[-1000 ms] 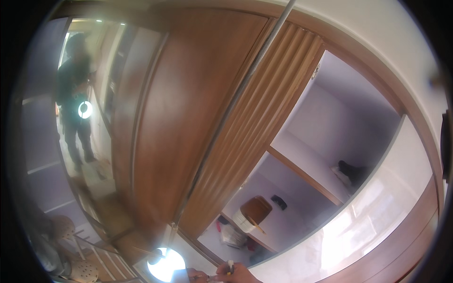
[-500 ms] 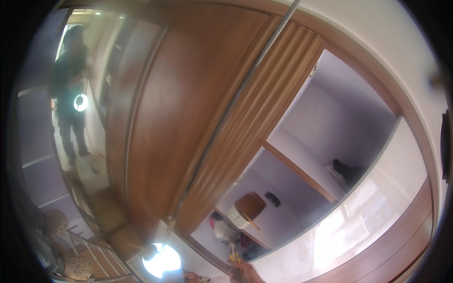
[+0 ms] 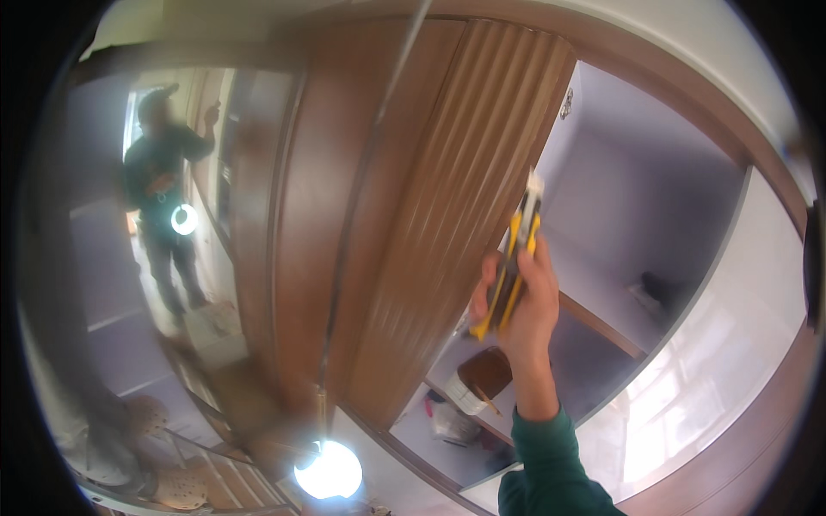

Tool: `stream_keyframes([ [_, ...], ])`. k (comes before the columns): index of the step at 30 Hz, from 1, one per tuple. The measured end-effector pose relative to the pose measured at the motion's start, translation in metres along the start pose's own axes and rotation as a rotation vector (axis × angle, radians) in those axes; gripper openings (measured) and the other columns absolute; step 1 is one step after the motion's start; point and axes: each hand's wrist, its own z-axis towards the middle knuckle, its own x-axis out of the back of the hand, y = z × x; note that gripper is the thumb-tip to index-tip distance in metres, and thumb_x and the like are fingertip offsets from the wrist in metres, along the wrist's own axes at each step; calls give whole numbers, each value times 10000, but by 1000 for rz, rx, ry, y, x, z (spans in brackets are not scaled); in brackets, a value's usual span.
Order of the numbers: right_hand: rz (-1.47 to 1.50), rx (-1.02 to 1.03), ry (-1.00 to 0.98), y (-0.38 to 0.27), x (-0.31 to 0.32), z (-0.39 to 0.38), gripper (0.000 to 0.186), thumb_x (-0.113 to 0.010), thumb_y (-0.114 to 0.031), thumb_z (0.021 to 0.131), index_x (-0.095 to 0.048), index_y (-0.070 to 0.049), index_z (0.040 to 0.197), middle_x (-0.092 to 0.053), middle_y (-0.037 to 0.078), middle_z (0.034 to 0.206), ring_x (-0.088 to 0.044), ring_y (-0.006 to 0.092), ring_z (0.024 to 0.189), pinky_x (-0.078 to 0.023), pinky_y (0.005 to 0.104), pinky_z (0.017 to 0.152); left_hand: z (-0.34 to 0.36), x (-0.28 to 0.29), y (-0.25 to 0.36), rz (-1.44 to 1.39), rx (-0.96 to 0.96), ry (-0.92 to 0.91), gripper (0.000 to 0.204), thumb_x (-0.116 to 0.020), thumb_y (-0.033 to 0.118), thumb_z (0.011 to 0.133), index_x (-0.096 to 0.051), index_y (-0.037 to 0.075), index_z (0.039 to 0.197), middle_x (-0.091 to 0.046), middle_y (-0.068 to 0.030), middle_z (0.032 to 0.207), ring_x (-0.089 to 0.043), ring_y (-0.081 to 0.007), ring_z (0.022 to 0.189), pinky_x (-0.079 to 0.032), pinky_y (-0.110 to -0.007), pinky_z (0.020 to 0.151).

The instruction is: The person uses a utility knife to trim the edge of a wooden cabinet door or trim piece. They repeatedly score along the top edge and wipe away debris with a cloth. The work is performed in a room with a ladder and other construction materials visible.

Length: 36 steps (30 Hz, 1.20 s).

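My right hand [image 3: 532, 301], at the end of a dark green sleeve, is raised and wrapped round a yellow and black utility knife [image 3: 513, 267]. The knife's pale tip points up, in front of the edge between the fluted wooden panel [image 3: 456, 155] and the open white shelf compartment [image 3: 637, 189]. I cannot tell whether the tip touches the wood. My left hand does not show directly; only a small blurred reflection of me appears in the mirror [image 3: 232, 172] at the left.
A tub of brown stuff [image 3: 486, 371] with a stick stands on a lower shelf, above a clear plastic bag [image 3: 452, 421]. A bright round lamp [image 3: 329, 469] glows at the bottom. A thin rod [image 3: 348, 228] crosses the wooden door [image 3: 331, 129]. A glossy white panel [image 3: 701, 344] borders the shelves.
My right hand has risen from the lower edge to the shelf opening with the utility knife. My left hand has left the lower edge of the picture. The view has shifted somewhat.
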Motion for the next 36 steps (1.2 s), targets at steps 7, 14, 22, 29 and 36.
stream_keyframes([
  [7,153,174,13,1,-42,110,279,-416,-266,1039,-441,-70,1236,-560,111,775,-563,191,462,-468,336,401,-23,8,-11,137,-42,239,174,-658,134,911,-739,20,1016,-698,-61,735,-610,-110,562,-449,-244,464],
  [14,223,151,92,5,-62,196,245,-413,-269,1048,-453,-76,1194,-579,117,831,-569,197,499,-482,345,428,-41,-16,-7,215,49,595,157,-639,119,885,-750,20,936,-673,-26,734,-560,-97,590,-425,-259,520],
  [22,-139,31,-116,-14,-52,211,436,-541,-198,958,-494,-42,1363,-616,124,859,-569,167,514,-466,312,436,-38,-40,-11,190,-37,609,179,-625,84,842,-752,25,954,-660,-27,713,-545,-110,566,-396,-253,504],
  [29,-1037,383,-126,-92,-24,237,517,-667,-268,926,-554,-151,1417,-680,48,912,-598,106,585,-471,258,498,-15,-41,-18,118,-11,408,191,-627,109,919,-754,48,1048,-718,-73,743,-623,-117,568,-450,-261,473],
  [36,-1834,622,-96,-168,-24,269,457,-707,-272,866,-662,-147,1303,-704,122,808,-676,202,705,-540,357,708,15,-33,-27,-220,22,162,191,-604,93,948,-717,-16,1056,-732,-104,798,-638,-116,575,-471,-233,459],
])
